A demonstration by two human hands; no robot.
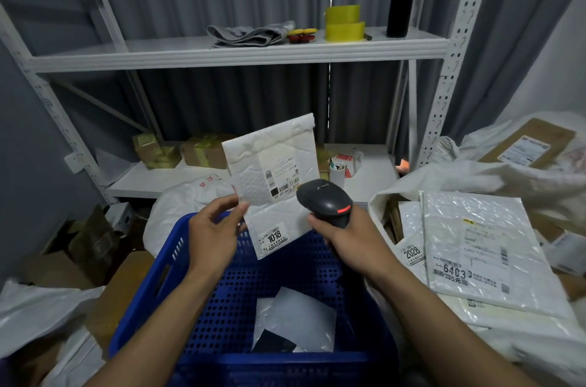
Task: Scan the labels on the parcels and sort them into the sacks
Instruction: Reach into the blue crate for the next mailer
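We have 1 view, from a wide-angle camera worn on the head. We look forward and down, close over the blue basket (pixel 142 317), which fills the lower centre. Beyond the basket rises the white shelf rack (pixel 241 54); right of the basket, a white sack (pixel 450 177) reaches the frame edge.

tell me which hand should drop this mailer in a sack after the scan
Left. The left hand pinches the white mailer by its edge, while the right hand is busy gripping the scanner.
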